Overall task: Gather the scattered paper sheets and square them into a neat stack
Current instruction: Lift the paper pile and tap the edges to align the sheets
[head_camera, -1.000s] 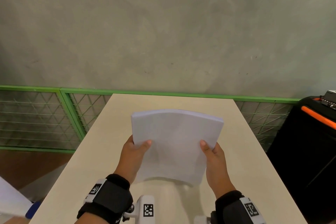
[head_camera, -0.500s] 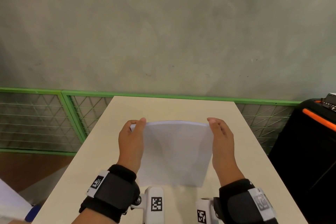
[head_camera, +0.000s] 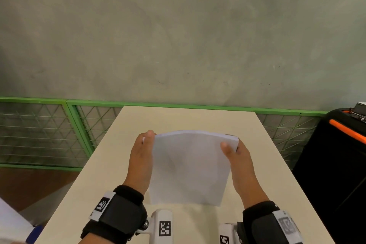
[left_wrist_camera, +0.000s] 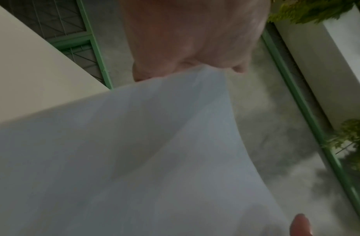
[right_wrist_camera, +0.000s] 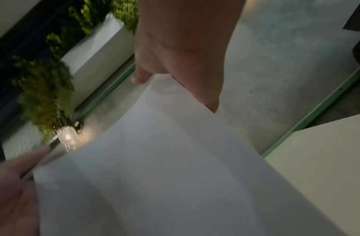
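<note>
A stack of white paper sheets (head_camera: 190,168) stands tilted over the beige table (head_camera: 188,119), its top edge bowed and its lower edge near the tabletop. My left hand (head_camera: 141,156) grips the stack's left edge near the top corner. My right hand (head_camera: 239,160) grips the right edge, thumb on the front face. In the left wrist view the paper sheets (left_wrist_camera: 134,159) fill the frame below my left hand (left_wrist_camera: 191,39). In the right wrist view the paper sheets (right_wrist_camera: 154,167) run under my right hand (right_wrist_camera: 183,47). The fingers behind the stack are hidden.
A green mesh fence (head_camera: 59,134) runs behind and left of the table, against a grey wall. A black case with an orange stripe (head_camera: 336,164) stands close to the table's right side. Something white (head_camera: 11,224) shows at the lower left.
Both hands slid from the stack's lower sides up to its top corners. The stack came lower and more upright. My right thumb now lies on the front face.
</note>
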Tool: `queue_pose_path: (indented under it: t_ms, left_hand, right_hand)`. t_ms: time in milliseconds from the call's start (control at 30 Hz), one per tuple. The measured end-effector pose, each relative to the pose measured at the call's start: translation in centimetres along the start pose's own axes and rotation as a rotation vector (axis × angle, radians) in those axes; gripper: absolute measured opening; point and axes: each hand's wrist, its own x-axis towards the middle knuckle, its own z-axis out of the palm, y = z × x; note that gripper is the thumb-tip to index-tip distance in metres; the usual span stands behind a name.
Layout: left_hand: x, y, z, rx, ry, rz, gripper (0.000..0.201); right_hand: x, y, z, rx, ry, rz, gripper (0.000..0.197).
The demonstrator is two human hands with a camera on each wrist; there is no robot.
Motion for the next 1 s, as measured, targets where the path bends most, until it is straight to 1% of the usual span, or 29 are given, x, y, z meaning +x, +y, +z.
queue_pose_path:
  t_ms: [33,67,133,167,267,300,333,400,433,467,533,567,600,700,767,900,1000]
  left_hand:
    - [0.0,-0.5,-0.2,0.008,-0.025,0.002,0.024]
    - [0.0,-1.0,-0.5,0.008,-0.046,-0.004,0.023]
    - [0.1,-2.2,-1.1,-0.002,-0.074,-0.024,0.037]
    - [0.2,-2.7,-1.4,-0.008,-0.079,-0.038,0.046]
    - [0.7,-3.8,-2.2,-0.014,-0.109,-0.075,0.069]
    - [0.8,-4.0,-2.3,-0.006,-0.122,-0.084,0.075]
    - [0.9,-4.2,-2.3,0.006,-0.137,-0.088,0.075]
    - [1.0,-4.3,-2.2,0.017,-0.160,-0.097,0.061]
    - [1.0,-4.4,-2.0,0.013,-0.164,-0.101,0.054]
    - [1.1,-4.5,-1.9,0.004,-0.164,-0.106,0.050]
    - [1.3,-4.7,-1.6,0.001,-0.164,-0.119,0.051]
    - [1.4,-4.8,-1.4,0.009,-0.162,-0.129,0.053]
    - [1.6,-5.0,-1.3,0.019,-0.157,-0.139,0.052]
    - [2.0,-5.1,-1.3,0.012,-0.154,-0.152,0.041]
    - [2.1,-5.2,-1.4,0.010,-0.156,-0.149,0.041]
    - [1.9,-5.5,-1.3,0.013,-0.127,-0.142,0.027]
    - [1.7,-5.4,-1.1,-0.001,-0.113,-0.132,0.017]
  right_hand:
    - [-0.1,0.7,-0.1,-0.005,-0.012,0.018,0.059]
    - [-0.2,1.5,-0.1,-0.004,-0.025,0.034,0.069]
    - [-0.3,2.6,-0.4,0.018,-0.051,0.055,0.086]
    - [-0.2,2.8,-0.7,0.043,-0.059,0.059,0.090]
    - [-0.1,3.4,-1.5,0.117,-0.105,0.064,0.085]
    - [-0.1,3.3,-1.5,0.110,-0.129,0.070,0.082]
    - [0.0,3.4,-1.5,0.099,-0.144,0.077,0.075]
    - [0.1,3.7,-1.5,0.097,-0.151,0.084,0.056]
    - [0.1,3.7,-1.4,0.105,-0.144,0.084,0.052]
    - [0.1,3.8,-1.2,0.110,-0.136,0.080,0.055]
    - [0.1,3.9,-1.0,0.117,-0.122,0.090,0.066]
    - [0.1,3.9,-0.9,0.108,-0.113,0.100,0.065]
    - [0.2,4.1,-0.9,0.083,-0.100,0.109,0.059]
    - [0.6,4.7,-1.0,-0.024,-0.013,0.140,0.038]
    - [0.6,5.1,-0.9,-0.066,0.020,0.159,0.031]
    - [0.5,5.7,-0.5,-0.101,0.066,0.179,0.030]
    - [0.2,6.1,-0.3,-0.121,0.083,0.173,0.035]
